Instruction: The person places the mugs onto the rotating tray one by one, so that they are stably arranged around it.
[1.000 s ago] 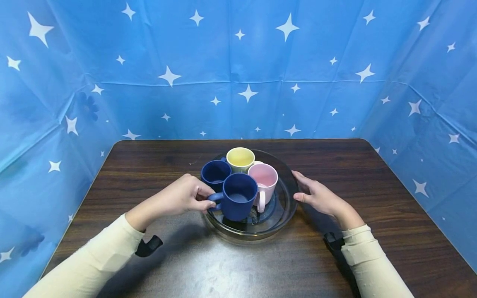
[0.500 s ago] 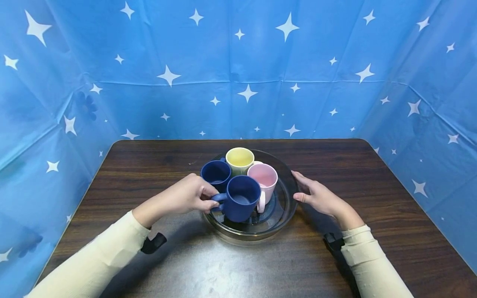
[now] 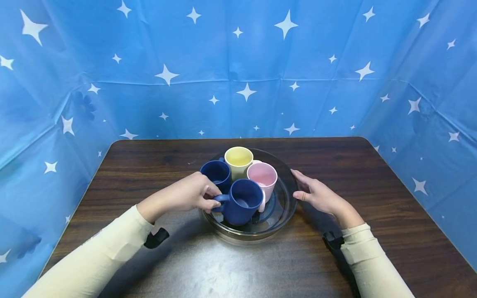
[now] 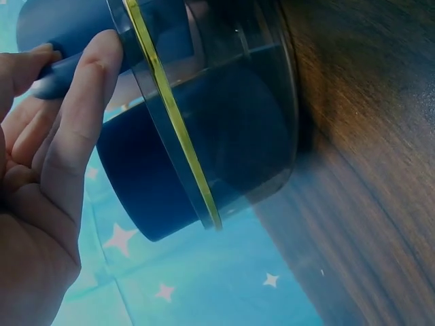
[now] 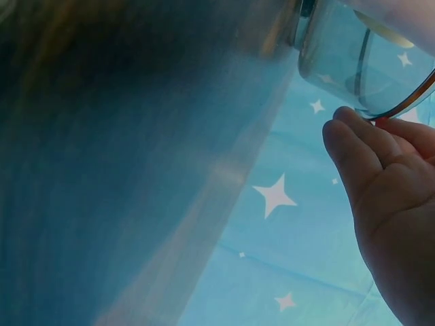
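In the head view my left hand (image 3: 188, 192) pinches the handle of a dark blue mug (image 3: 242, 207), which is over the near side of a round, clear glass dish (image 3: 285, 215). Behind it in the dish are a second blue mug (image 3: 217, 170), a yellow mug (image 3: 234, 167) and a pink mug (image 3: 269, 188). The held mug leans a little and overlaps the pink mug's handle. My right hand (image 3: 324, 198) has its fingers extended along the dish's right rim. The right wrist view shows those fingertips (image 5: 340, 139) right at the glass rim, holding no mug.
A dark wood-grain table (image 3: 387, 198) carries the dish near its middle. Blue cloth with white stars (image 3: 246, 62) hangs behind the table and along both sides. Black straps (image 3: 156, 238) are at both wrists, below cream sleeves (image 3: 108, 240).
My left hand has moved right and slightly toward me with the blue mug, which now sits lower in the view. My right hand and the other mugs stay about where they were.
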Tool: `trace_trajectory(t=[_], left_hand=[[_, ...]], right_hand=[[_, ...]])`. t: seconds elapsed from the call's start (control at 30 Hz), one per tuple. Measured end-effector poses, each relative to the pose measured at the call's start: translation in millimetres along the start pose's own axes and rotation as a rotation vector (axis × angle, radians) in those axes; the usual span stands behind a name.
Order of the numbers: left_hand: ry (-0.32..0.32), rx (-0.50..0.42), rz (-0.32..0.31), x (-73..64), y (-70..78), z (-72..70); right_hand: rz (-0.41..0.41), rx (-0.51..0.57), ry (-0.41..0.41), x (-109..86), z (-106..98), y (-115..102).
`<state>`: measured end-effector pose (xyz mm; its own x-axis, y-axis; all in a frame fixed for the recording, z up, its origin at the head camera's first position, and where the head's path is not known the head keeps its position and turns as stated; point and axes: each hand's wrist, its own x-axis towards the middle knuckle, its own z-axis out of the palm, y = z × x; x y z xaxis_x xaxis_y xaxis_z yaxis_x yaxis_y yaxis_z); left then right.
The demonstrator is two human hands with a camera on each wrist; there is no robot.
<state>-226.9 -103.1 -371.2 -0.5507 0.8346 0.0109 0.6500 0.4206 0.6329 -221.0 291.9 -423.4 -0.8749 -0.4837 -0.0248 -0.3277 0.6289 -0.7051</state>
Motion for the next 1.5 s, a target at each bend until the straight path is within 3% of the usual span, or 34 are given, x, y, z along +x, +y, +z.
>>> trace_trajectory(t=[0.17, 0.43, 0.6, 0.87, 1.03, 1.33, 1.5], left_hand=[[-0.021, 0.008, 0.012, 1.3, 2.6, -1.2], [-0.078, -0.028, -0.022, 2.4, 4.1, -4.1], [-0.085, 0.013, -0.043, -0.4, 1.6, -5.2], [0.03, 0.289, -0.003, -6.4, -0.3, -1.4], [0.139, 0.405, -0.025, -10.8, -1.2, 11.3], [0.288, 0.514, -0.047, -11.0, -5.2, 35.8], [0.316, 0.522, -0.051, -12.4, -6.5, 39.4]], right_hand=[[0.009, 0.006, -0.003, -0.1, -1, 1], [0.011, 0.029, -0.007, 1.1, -1, 1], [0.018, 0.035, -0.008, 1.5, -2, 0], [0.02, 0.033, -0.007, 2.1, -3, 0], [0.009, 0.049, -0.018, 2.8, -1, 0], [0.021, 0.067, -0.019, 4.3, -1, 0], [0.022, 0.025, -0.015, 2.4, -1, -3]])
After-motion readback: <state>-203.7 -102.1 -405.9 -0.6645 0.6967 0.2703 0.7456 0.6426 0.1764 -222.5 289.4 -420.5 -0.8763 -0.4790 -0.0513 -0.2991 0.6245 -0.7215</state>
